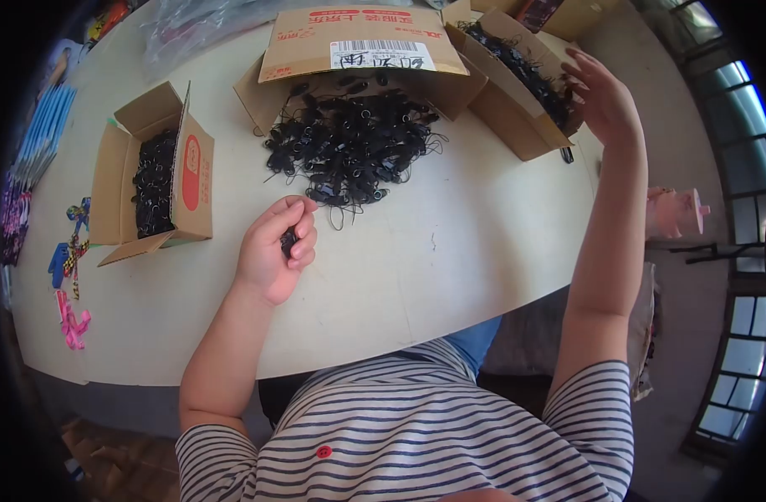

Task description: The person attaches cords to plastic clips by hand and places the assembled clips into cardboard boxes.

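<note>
My left hand (276, 251) is closed round a small black piece (289, 241), just in front of a heap of black corded pieces (349, 142). Thin loops and small metal rings show among the heap, which spills from under the flap of a cardboard box (358, 33). At the upper right, my right hand (605, 96) is raised beside the rim of an open carton (517, 125). Its fingers are spread, with nothing visible in them. Inside that carton lie more black corded pieces (525, 71).
Another open carton (195, 180) with black pieces stands at the left of the white table (383, 284). Colourful straps (71, 322) lie near the left edge. Clear plastic (199, 33) lies at the back. A pink cup (676, 212) is beyond the right edge.
</note>
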Motion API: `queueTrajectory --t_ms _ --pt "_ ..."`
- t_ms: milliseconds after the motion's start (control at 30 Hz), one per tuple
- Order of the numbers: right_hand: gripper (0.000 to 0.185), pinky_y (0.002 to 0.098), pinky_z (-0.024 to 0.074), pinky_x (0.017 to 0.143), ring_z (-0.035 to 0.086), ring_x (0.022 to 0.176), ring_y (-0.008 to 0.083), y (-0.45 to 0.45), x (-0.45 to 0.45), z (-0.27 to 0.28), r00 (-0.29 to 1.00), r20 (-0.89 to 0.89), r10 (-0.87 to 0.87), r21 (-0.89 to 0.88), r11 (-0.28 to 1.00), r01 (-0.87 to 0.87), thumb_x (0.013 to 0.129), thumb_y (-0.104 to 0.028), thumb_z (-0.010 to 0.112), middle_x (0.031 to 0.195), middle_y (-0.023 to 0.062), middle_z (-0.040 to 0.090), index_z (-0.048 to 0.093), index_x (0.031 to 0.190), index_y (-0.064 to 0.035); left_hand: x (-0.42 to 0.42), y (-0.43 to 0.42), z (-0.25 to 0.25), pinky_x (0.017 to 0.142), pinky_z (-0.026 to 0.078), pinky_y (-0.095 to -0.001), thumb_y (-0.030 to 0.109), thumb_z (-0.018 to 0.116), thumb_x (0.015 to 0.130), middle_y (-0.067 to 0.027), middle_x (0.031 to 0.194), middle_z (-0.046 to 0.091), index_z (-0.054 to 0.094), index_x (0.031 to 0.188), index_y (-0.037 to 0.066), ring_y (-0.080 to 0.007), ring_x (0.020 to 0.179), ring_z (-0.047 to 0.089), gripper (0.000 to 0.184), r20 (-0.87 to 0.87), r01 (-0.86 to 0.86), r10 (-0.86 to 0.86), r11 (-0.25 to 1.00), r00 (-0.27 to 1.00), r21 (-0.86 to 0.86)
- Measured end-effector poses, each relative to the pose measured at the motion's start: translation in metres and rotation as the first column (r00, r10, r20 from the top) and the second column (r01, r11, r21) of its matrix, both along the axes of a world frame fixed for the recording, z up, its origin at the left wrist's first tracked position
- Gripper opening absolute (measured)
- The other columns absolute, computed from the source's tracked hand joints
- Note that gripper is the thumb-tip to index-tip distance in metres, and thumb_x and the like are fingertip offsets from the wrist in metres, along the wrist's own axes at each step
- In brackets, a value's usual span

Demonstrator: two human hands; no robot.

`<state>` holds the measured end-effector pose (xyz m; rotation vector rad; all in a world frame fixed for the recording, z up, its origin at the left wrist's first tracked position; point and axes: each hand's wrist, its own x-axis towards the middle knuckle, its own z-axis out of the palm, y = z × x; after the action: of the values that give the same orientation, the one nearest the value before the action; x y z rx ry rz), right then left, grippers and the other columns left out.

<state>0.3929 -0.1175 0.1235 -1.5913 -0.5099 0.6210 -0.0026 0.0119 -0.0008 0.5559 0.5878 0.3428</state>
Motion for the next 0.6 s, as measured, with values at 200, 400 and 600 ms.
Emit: queueTrajectory --t_ms 200,400,600 --pt "0.037 0.0315 0.0445 0.073 0.057 0.085 0.0204 -0.007 -0.012 0.010 0.905 0.420 0.064 -0.375 0.920 0.109 0.085 -0.025 0.056 0.100 0.0092 0.060 0.054 0.116 -0.0052 0.001 0.000 -0.001 0.039 0.025 -0.0180 0.016 0.044 0.090 0.0024 0.067 0.041 0.049 0.092 0.006 -0.0055 0.049 0.036 0.011 -0.006 -0.005 0.005 1.000 1.000 0.012" --pt "0.025 0.0273 0.0469 0.072 0.061 0.082 0.0149 0.001 -0.041 0.002 0.564 0.816 0.125 -0.308 0.920 0.241 0.084 -0.020 0.056 0.091 0.0103 0.066 0.062 0.102 -0.0036 0.000 -0.001 0.001 0.039 0.025 -0.0180 0.016 0.045 0.090 0.0025 0.066 0.042 0.049 0.093 0.006 -0.0051 0.049 0.036 0.012 -0.010 -0.004 0.004 1.000 1.000 0.026" --pt "0.015 0.0345 0.0483 0.072 0.060 0.078 0.0282 0.015 -0.145 -0.039 0.403 0.758 0.513 -0.479 0.857 -0.190 0.075 -0.003 0.059 0.085 0.0114 0.063 0.066 0.087 -0.0070 0.000 0.000 -0.001 0.040 0.026 -0.0179 0.016 0.044 0.090 0.0025 0.066 0.042 0.050 0.093 0.005 -0.0050 0.049 0.036 0.012 -0.009 0.006 -0.005 0.999 1.000 0.034"
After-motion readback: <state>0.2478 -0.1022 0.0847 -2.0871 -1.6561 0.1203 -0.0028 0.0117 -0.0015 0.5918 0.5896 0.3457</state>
